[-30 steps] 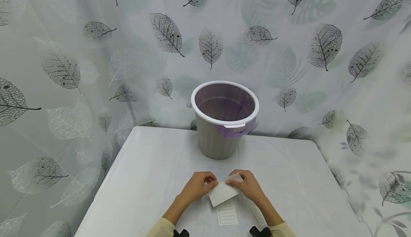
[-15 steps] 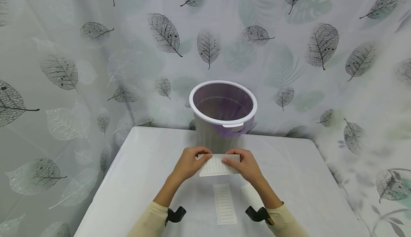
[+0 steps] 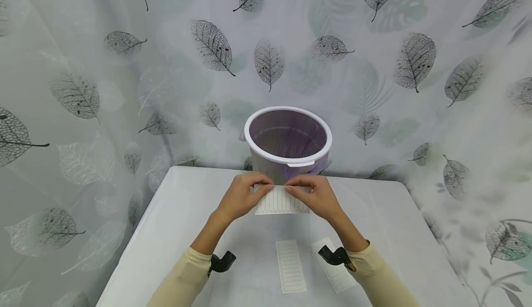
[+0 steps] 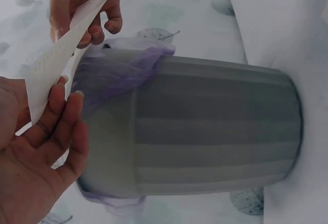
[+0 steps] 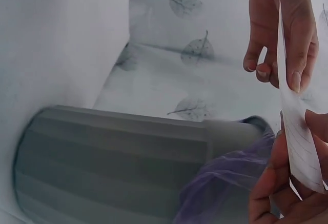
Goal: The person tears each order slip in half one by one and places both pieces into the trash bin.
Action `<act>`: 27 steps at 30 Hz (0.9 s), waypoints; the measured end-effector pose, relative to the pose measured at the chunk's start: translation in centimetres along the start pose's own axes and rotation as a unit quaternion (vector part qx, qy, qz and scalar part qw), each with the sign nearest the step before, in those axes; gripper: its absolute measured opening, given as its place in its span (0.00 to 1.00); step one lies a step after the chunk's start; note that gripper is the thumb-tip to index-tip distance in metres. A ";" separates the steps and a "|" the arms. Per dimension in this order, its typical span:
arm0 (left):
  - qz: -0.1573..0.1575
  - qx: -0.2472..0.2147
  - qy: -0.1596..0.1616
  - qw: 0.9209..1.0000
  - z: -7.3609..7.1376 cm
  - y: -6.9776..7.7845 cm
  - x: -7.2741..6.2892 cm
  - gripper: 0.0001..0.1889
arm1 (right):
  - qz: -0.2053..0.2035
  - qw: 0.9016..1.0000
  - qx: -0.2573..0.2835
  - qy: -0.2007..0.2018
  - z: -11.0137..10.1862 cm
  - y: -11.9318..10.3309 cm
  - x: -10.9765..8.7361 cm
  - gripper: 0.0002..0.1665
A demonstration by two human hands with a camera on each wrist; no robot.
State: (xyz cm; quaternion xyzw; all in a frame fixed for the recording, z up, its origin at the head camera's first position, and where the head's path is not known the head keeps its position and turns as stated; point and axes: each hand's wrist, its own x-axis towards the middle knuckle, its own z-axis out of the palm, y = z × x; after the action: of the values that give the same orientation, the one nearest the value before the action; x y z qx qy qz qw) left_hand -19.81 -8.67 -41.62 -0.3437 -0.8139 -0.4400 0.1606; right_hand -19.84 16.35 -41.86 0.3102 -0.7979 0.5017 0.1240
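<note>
A white paper slip (image 3: 281, 201) printed with lines and small boxes is held up in front of the bin by both hands. My left hand (image 3: 244, 195) pinches its upper edge left of the middle, thumb on the near face. On the other side, my right hand (image 3: 315, 196) pinches the same edge, the two thumbs a short way apart. In the left wrist view the slip (image 4: 61, 55) appears nearly edge-on, and the right wrist view shows the slip (image 5: 297, 131) slightly bowed. Behind the hands stands a grey bin (image 3: 259, 161) with a white rim and a purple bag lining.
Two more lined paper slips lie on the white table (image 3: 166, 233): one slip (image 3: 291, 266) near the front middle, another slip (image 3: 338, 272) partly under the right wrist camera (image 3: 332, 254). A leaf-patterned curtain (image 3: 174, 76) hangs behind the table.
Both hands have risen and moved away from the body, toward the bin, with the slip. The slip has turned from a tilted position to level, its printed face showing.
</note>
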 end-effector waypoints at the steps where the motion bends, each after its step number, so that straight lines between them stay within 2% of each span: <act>1: 0.005 -0.002 0.000 1.000 -0.1 0.1 0.2 0.03 | -0.003 1.000 -0.003 0.000 -0.1 -0.1 0.2 0.04; 7: 0.025 -0.012 -0.002 1.000 -0.7 0.5 1.7 0.02 | -0.016 1.000 -0.017 0.007 -0.6 -0.9 1.7 0.04; 13: 0.016 -0.025 -0.028 0.999 -1.0 1.0 3.7 0.02 | -0.031 0.999 -0.016 0.014 -0.9 -1.2 2.6 0.05; 17: 0.009 -0.023 -0.033 0.999 -1.2 1.1 4.2 0.03 | -0.035 0.999 -0.013 0.021 -0.8 -1.5 2.9 0.04; 20: 0.012 -0.028 -0.023 0.999 -1.2 1.1 4.3 0.03 | -0.022 0.999 0.000 0.023 -0.8 -1.8 3.1 0.05; 27: 0.047 -0.049 0.023 0.997 -0.9 1.0 4.2 0.02 | 0.031 0.999 0.038 0.022 -0.9 -2.6 3.5 0.06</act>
State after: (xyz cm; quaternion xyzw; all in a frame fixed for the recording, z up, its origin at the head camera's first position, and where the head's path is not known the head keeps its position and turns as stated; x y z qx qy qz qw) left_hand -22.15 -7.30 -38.10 -0.3787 -0.7702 -0.4795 0.1830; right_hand -21.04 15.11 -37.80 0.2786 -0.7844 0.5422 0.1143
